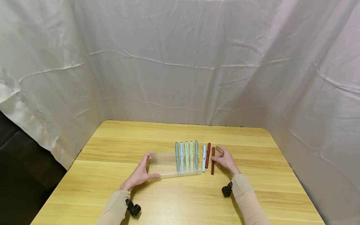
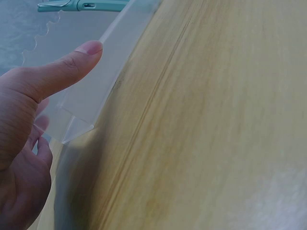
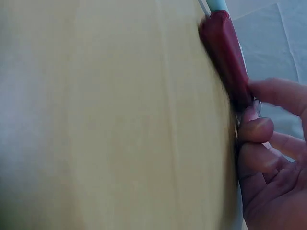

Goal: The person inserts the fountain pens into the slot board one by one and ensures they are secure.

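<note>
The right hand (image 1: 226, 160) pinches a slim dark red pen (image 1: 212, 160) lying on the wooden table (image 1: 253, 187), just right of a second red pen (image 1: 207, 155). The left hand (image 1: 139, 174) holds the left end of a clear tray (image 1: 163, 165), thumb along its front edge.

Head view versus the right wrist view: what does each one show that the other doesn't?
Only the head view shows the left hand holding the clear tray, five pens in it, a pale pen beside it, and white cloth walls. Only the right wrist view shows the fingertips against the pen up close. Both show the right hand at a dark red pen on the wooden table.
</note>
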`<state>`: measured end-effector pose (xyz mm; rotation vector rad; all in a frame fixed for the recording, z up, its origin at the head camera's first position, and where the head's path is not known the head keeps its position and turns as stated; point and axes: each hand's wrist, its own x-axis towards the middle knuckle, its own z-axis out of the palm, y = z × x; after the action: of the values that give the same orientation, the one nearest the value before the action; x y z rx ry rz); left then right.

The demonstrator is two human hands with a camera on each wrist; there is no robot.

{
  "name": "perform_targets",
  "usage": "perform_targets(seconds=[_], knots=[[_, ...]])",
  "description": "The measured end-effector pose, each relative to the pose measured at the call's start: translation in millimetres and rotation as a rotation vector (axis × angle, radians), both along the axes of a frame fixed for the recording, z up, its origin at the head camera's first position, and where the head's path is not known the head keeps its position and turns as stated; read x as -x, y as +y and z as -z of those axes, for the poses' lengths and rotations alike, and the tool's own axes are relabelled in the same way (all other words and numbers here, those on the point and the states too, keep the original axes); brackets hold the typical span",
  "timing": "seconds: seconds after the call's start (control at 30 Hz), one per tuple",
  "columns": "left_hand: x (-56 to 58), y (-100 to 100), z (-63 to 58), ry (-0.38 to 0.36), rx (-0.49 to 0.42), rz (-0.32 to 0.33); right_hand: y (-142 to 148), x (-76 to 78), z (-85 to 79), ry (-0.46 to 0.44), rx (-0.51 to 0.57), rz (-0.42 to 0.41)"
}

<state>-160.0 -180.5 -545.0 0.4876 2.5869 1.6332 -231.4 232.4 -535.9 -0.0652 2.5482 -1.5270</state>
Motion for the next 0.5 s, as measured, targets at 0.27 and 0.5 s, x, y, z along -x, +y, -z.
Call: perform_targets(seconds=[0.27,0.5], knots=[[-0.5,-0.4,-0.8,-0.012,0.004,-0.003,5.8,-5.7,0.7,0.025,-0.058,-0.092],[-0.4,-0.6,0.2,-0.003,0.007,0.0,2.6,-1.1,-2.2,-0.016,-0.095,-0.08]])
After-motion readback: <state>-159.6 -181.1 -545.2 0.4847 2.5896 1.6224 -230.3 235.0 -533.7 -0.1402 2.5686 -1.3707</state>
